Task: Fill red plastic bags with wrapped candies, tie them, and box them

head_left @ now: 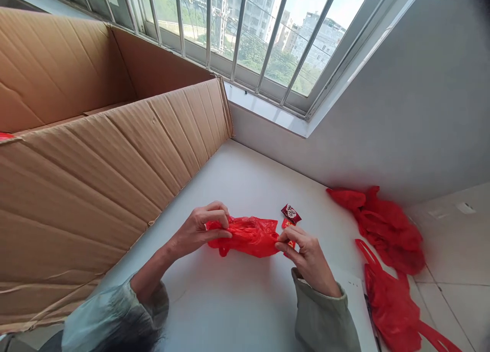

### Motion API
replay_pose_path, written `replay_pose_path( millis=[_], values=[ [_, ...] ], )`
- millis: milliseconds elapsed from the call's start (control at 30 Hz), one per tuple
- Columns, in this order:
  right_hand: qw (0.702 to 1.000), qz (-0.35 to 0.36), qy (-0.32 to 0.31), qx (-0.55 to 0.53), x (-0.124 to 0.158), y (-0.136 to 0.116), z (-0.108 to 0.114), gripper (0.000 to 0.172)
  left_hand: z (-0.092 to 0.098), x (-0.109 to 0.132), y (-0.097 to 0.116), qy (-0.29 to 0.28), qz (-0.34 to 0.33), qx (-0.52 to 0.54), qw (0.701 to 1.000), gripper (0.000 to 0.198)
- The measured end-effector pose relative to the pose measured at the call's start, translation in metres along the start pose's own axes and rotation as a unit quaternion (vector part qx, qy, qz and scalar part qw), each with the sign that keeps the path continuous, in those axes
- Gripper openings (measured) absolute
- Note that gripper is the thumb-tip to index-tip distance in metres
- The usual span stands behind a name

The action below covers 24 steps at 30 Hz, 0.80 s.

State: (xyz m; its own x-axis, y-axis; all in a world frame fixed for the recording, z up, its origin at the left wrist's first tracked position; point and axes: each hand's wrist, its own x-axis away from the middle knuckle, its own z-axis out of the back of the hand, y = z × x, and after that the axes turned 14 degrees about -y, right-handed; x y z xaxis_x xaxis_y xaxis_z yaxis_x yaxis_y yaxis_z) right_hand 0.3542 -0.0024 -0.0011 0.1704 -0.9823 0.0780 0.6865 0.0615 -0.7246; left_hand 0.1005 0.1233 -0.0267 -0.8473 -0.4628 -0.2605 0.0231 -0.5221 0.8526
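Observation:
A crumpled red plastic bag (250, 237) is stretched between my two hands, just above the white tabletop (229, 296). My left hand (204, 227) pinches its left end between thumb and fingers. At the other end, my right hand (302, 252) grips a corner of the bag with thumb and forefinger. Beyond my right hand lies a small dark red wrapped snack (291, 214). Beside it is a red and yellow packet (288, 223), partly covered by my right fingers.
A large open cardboard box (126, 173) takes up the left side, against the barred window (245, 41). Along the right edge lie a bunched red plastic bag (394, 229) and another red bag with handles (392, 303). A grey wall (383, 117) rises behind the table.

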Motion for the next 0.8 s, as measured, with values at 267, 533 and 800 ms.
replay_pose_path(
  millis=[267,533,800],
  values=[
    [0.994,-0.073,-0.074,-0.031,0.008,-0.007,0.004,0.033,0.004,0.000,0.014,-0.027,0.058,-0.005,0.998,0.004],
    [0.989,-0.062,-0.124,0.050,-0.018,-0.028,-0.043,0.005,-0.039,-0.003,0.038,-0.082,-0.099,-0.303,0.944,0.003],
    [0.993,-0.077,0.064,-0.061,-0.009,-0.027,-0.016,0.025,-0.015,0.000,0.016,0.110,-0.002,-0.082,0.991,0.011]
  ],
)
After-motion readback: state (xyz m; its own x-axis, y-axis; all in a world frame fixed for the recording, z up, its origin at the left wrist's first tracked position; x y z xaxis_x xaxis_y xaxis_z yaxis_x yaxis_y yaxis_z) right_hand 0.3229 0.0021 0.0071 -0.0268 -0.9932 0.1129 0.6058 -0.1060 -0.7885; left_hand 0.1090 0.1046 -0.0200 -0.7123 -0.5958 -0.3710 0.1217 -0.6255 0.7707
